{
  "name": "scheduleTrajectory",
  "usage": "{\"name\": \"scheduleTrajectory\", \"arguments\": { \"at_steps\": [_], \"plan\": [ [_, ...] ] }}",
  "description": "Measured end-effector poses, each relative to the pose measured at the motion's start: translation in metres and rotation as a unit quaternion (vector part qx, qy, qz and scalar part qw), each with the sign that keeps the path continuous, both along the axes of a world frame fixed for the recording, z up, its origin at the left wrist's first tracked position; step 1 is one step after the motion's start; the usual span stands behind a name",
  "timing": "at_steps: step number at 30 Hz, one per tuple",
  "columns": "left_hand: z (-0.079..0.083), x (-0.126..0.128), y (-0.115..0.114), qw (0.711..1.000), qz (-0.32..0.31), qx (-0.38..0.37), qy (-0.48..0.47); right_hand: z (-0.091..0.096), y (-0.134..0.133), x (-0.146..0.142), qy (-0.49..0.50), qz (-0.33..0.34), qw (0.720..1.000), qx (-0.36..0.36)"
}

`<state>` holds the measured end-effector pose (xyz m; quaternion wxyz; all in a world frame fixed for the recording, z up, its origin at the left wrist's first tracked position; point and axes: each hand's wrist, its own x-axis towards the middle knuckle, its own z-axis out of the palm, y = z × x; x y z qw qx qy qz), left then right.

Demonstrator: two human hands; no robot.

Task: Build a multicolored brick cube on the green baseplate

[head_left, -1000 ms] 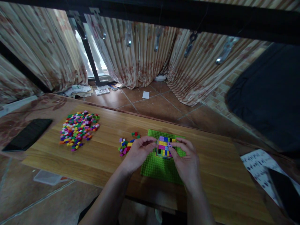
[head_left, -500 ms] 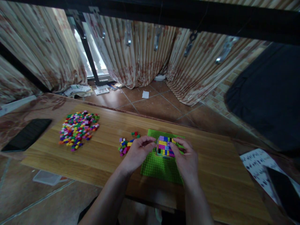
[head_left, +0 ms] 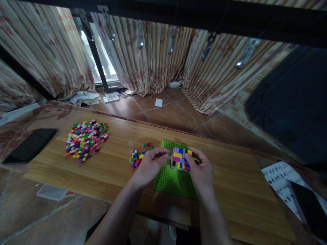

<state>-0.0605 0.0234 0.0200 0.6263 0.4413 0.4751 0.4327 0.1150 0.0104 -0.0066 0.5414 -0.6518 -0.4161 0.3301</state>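
On the green studded baseplate (head_left: pixel 173 185) stands a squarish block built of colourful toy bricks (head_left: pixel 178 158), with purple, blue, yellow, pink and black on top. My right hand (head_left: pixel 203 172) is closed around the block's right side, thumb on its top and fingers behind. At the left side my left hand (head_left: pixel 150 166) has thumb and fingertips drawn together in a pinch; whatever may be between them is too small to make out. Partly behind this hand lies a small heap of loose bricks (head_left: pixel 134 160).
A larger pile of mixed bricks (head_left: pixel 85 141) spreads over the left of the wooden table (head_left: pixel 114 136). A black tablet-like slab (head_left: pixel 29 144) lies further left. A printed sheet (head_left: pixel 283 178) and a dark flat device (head_left: pixel 309 207) are at the right.
My right hand has shifted slightly left, its fingers drawing in closer around the block. My left hand stays almost where it was.
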Motion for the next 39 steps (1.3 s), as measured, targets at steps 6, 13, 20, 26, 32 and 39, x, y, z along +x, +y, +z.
{"name": "scheduleTrajectory", "arguments": {
  "at_steps": [6,13,20,26,32,39],
  "plan": [
    [-0.003,-0.004,0.001,1.0,0.004,0.013,0.012,0.012,-0.002,-0.004,0.022,0.007,1.0,-0.016],
    [-0.002,-0.004,0.001,1.0,0.005,0.02,0.018,0.007,0.0,-0.002,-0.004,0.024,1.0,-0.013],
    [0.001,-0.007,0.001,0.999,0.014,0.022,0.038,0.005,0.0,-0.003,0.031,-0.002,0.999,0.006],
    [0.007,-0.018,0.005,0.996,0.056,0.04,0.053,0.009,0.0,0.006,0.179,-0.126,0.975,0.04],
    [-0.002,-0.047,0.015,0.986,0.119,0.067,0.092,0.016,-0.004,0.013,0.282,-0.132,0.95,0.017],
    [0.003,-0.078,0.017,0.897,0.134,0.098,0.409,0.015,-0.005,0.012,0.281,-0.119,0.952,0.022]
  ]
}}
